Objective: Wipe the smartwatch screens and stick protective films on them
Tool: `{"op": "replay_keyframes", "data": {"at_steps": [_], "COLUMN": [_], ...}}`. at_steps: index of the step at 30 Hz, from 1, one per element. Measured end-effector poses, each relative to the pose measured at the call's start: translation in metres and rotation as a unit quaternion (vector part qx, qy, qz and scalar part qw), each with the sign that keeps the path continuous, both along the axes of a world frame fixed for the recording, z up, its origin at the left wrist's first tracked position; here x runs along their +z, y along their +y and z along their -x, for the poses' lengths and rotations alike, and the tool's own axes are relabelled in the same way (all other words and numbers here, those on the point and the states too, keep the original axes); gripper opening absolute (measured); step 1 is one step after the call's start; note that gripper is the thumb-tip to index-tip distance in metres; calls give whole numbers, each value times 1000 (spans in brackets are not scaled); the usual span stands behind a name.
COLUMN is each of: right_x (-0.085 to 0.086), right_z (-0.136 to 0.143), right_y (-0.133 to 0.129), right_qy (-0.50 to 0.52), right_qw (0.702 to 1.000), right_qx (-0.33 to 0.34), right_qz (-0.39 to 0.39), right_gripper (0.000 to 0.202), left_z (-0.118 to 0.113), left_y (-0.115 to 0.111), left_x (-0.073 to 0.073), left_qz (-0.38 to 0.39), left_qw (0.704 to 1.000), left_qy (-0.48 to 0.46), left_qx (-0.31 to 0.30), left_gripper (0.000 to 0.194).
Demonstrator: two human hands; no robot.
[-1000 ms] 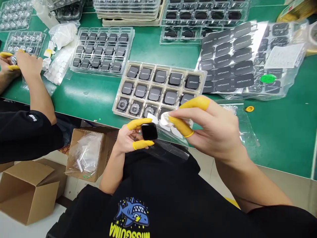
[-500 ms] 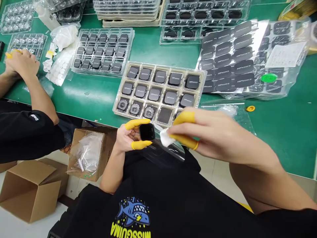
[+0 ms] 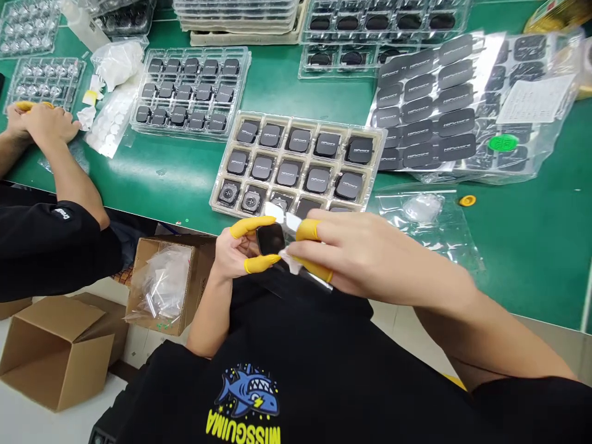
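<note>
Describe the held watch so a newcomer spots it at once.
Find the green table, then the beige tray at its near edge. Just below the tray in view, the left hand holds the watch, square and dark. Unlike the tray's pieces, it sits between two yellow finger cots.

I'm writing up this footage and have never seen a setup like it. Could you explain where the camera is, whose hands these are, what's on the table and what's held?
There's no robot here, just a person working with two hands. The camera sits on their head, looking forward and down, so their own shirt shows below. Yellow covers sleeve some fingers.

The left hand holds a dark-faced watch. The right hand pinches a white wad close by; whether they touch is unclear.

On the green table sit a divided tray of dark, squarish pieces, sheets of dark labels, a clear bag and a small yellow ring. The hands at far left belong to someone else.
</note>
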State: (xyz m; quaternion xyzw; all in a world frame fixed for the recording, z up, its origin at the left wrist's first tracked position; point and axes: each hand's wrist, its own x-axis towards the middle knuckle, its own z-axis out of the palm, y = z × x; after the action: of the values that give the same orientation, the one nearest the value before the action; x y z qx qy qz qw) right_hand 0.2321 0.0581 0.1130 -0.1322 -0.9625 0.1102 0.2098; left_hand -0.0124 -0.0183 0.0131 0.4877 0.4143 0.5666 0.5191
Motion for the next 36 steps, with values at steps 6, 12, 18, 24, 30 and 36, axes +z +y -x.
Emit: {"op": "replay_keyframes", "data": {"at_steps": [6, 12, 18, 24, 30, 36], "right_x": [0, -3, -9, -6, -1, -5], "right_z": [-17, 4, 25, 21, -21, -34], "right_y": [-1, -4, -7, -5, 1, 0], "right_qy": [69, 142, 117, 92, -19, 142], "right_qw": [992, 981, 990, 996, 1000, 985], "right_qx": [-106, -125, -55, 23, 19, -102], "right_qz": [2, -31, -52, -2, -11, -16], "right_gripper": [14, 21, 21, 25, 32, 25], "left_z": [4, -3, -5, -4, 5, 5], "left_y": [-2, 1, 8, 5, 3, -1], "left_x": [6, 2, 2, -12, 1, 5], "left_qz": [-69, -53, -96, -83, -41, -19], "left_qw": [997, 998, 994, 994, 999, 1000], "left_qy": [-10, 19, 40, 68, 26, -1], "left_qx": [-20, -13, -13, 5, -7, -21], "left_gripper": [68, 75, 70, 77, 75, 75]}}
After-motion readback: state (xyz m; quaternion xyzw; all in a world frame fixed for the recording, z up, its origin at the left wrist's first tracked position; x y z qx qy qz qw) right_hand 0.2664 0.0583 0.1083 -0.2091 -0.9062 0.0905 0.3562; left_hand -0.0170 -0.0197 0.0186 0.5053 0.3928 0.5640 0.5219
